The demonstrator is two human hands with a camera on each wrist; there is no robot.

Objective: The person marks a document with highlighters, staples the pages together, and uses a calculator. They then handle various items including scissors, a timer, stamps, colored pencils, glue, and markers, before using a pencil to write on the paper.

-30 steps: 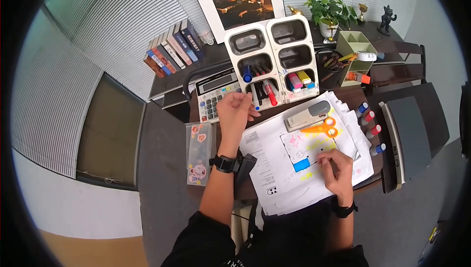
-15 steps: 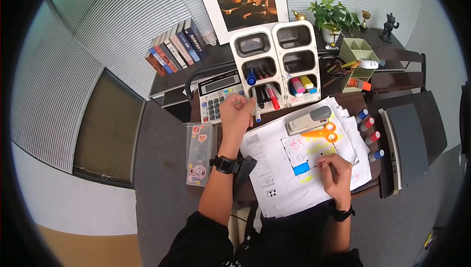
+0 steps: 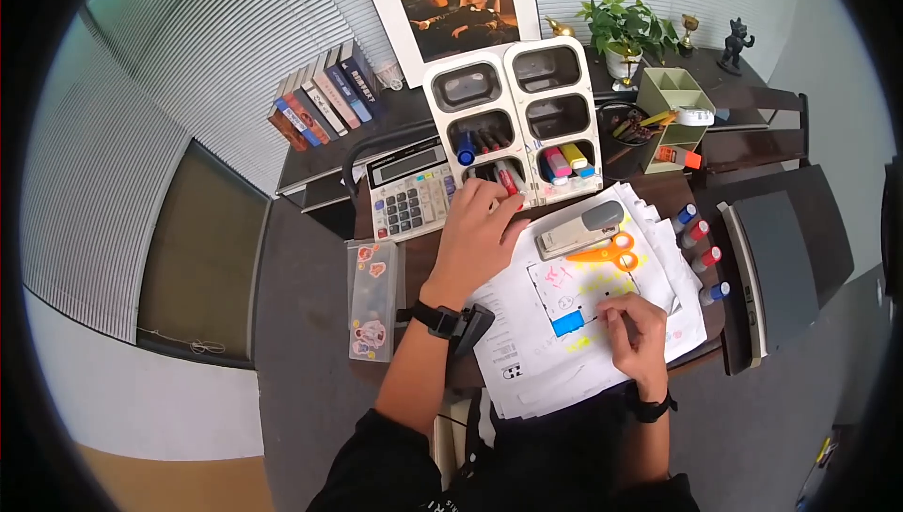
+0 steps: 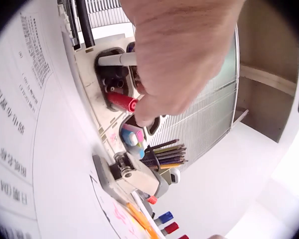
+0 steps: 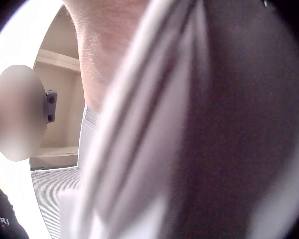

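Note:
My left hand point(image 3: 475, 235) reaches back-up into the lower left compartment of a white pen organizer point(image 3: 516, 122), its fingertips hidden behind the hand. In the left wrist view, a white pen point(image 4: 112, 60) runs from that compartment in behind the left hand point(image 4: 177, 55), and a red marker point(image 4: 122, 101) sticks out close beside the thumb. I cannot tell whether the fingers grip the pen. My right hand point(image 3: 640, 343) rests on the stacked papers point(image 3: 527, 362), fingers loosely bent and holding nothing, near a blue patch point(image 3: 569, 323) on the top sheet.
A stapler point(image 3: 578, 230) and orange scissors point(image 3: 607, 253) lie on the papers. Several capped markers point(image 3: 701, 234) line the right edge. Left are a calculator point(image 3: 412, 194) and a stickered clear case point(image 3: 373, 300). Behind stand a pencil cup point(image 3: 625, 141) and a green holder point(image 3: 674, 98).
My left hand has moved right and turned knuckles up, covering the blue-tipped white pen that stuck out of the compartment. My right hand stays where it was on the papers.

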